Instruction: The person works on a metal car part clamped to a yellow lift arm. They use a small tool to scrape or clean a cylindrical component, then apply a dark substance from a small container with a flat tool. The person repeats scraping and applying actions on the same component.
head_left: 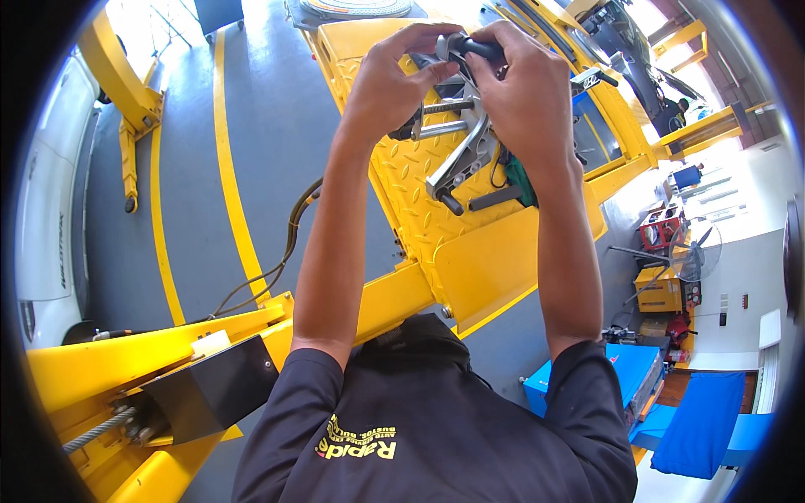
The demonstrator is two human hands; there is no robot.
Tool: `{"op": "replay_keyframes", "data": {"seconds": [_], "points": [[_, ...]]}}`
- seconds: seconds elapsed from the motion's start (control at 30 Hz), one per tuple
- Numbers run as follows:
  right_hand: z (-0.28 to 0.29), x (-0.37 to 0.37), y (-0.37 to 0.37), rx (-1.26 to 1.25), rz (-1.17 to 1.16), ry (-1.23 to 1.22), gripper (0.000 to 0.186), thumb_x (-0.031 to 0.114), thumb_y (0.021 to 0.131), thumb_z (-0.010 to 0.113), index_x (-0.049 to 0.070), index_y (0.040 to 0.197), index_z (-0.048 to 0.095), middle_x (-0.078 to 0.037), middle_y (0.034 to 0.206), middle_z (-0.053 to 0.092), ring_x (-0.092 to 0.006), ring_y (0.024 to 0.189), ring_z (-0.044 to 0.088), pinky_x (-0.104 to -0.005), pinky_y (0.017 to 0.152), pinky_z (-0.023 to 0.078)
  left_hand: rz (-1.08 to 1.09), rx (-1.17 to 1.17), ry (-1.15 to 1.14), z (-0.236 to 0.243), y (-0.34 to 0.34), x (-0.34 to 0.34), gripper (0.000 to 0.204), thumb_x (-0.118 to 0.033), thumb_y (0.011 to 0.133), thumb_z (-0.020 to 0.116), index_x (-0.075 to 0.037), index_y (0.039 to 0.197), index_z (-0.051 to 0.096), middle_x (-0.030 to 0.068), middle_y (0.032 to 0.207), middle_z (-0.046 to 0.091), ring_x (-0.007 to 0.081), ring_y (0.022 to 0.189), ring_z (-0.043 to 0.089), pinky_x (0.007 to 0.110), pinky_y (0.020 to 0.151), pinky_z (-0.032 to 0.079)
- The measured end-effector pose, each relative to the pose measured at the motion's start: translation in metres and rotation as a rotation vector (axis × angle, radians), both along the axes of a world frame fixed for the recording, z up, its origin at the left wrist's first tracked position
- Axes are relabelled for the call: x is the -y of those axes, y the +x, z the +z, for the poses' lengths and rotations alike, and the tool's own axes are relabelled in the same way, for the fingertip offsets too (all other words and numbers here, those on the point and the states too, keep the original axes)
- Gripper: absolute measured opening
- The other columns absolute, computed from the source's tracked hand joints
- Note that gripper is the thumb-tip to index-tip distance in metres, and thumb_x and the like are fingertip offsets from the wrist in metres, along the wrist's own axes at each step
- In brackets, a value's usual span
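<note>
Both of my arms reach up to the top middle of the head view, over a yellow diamond-plate platform (415,180). My left hand (402,71) curls its fingers and thumb around the silver end of a black knob (480,49). From the other side, my right hand (530,92) grips the black part of that knob, its thumb pressed along it. Just below the hands is a silver metal clamp (461,159) with a threaded rod, bars and black-tipped arms. My hands hide where the knob meets the clamp.
A yellow lift post (117,71) stands at the far left, near a white vehicle (50,210). Dark hoses (289,239) run beside the platform. At lower left a steel cable (99,429) enters the yellow frame. A blue box (633,373) and a fan (696,251) are at right.
</note>
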State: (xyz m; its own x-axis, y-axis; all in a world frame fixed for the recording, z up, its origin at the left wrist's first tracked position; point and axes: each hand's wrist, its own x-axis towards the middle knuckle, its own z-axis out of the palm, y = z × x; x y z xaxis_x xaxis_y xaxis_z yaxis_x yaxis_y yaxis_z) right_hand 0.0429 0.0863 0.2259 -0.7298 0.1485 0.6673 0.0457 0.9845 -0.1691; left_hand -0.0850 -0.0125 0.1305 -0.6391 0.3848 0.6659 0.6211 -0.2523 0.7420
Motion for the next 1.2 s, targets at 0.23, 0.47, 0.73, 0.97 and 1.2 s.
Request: {"op": "replay_keyframes", "data": {"seconds": [0.23,0.47,0.73,0.97,1.2], "points": [[-0.003,-0.006,0.004,-0.005,-0.044,-0.039,0.022,0.016,0.095,0.076,0.001,0.111,0.074,-0.021,0.099,0.075,-0.0376,0.089,0.076,-0.0432,0.08,0.06,-0.023,0.06,-0.02,0.007,0.009,0.001,0.048,-0.009,0.089,0.087,-0.013,0.135,0.075,0.0099,0.121,0.079,0.0213,0.113,0.073,0.038,0.101,0.056],[-0.008,-0.011,-0.001,-0.074,0.054,-0.021,0.019,0.013,0.097,0.075,-0.001,0.107,0.066,-0.024,0.098,0.075,-0.0442,0.092,0.074,-0.0485,0.08,0.059,-0.234,0.167,0.069,0.011,0.003,-0.003,0.049,-0.002,0.094,0.082,-0.003,0.141,0.068,0.0089,0.133,0.074,0.0191,0.124,0.069,0.035,0.111,0.052],[0.001,-0.004,0.005,-0.005,0.009,-0.177,0.023,0.009,0.096,0.075,-0.009,0.111,0.069,-0.028,0.085,0.075,-0.0386,0.078,0.079,-0.0426,0.072,0.062,-0.258,0.312,0.007,0.022,0.013,0.0,0.051,-0.002,0.097,0.079,-0.003,0.146,0.063,0.015,0.141,0.07,0.0216,0.132,0.065,0.036,0.116,0.05],[-0.001,-0.004,0.002,0.016,0.02,-0.213,0.024,0.008,0.098,0.07,-0.01,0.113,0.066,-0.029,0.082,0.074,-0.0415,0.078,0.078,-0.047,0.074,0.062,-0.239,0.313,0.005,0.024,0.017,0.001,0.051,-0.002,0.098,0.078,-0.002,0.146,0.062,0.016,0.142,0.069,0.023,0.13,0.067,0.036,0.112,0.054],[-0.008,-0.011,-0.007,0.024,0.039,-0.231,0.024,0.011,0.097,0.071,-0.01,0.109,0.065,-0.029,0.083,0.073,-0.044,0.08,0.076,-0.0487,0.073,0.06,-0.292,0.343,0.071,0.019,0.014,-0.003,0.05,0.003,0.099,0.074,-0.004,0.146,0.063,0.0126,0.138,0.071,0.0187,0.125,0.068,0.036,0.112,0.052]]}}
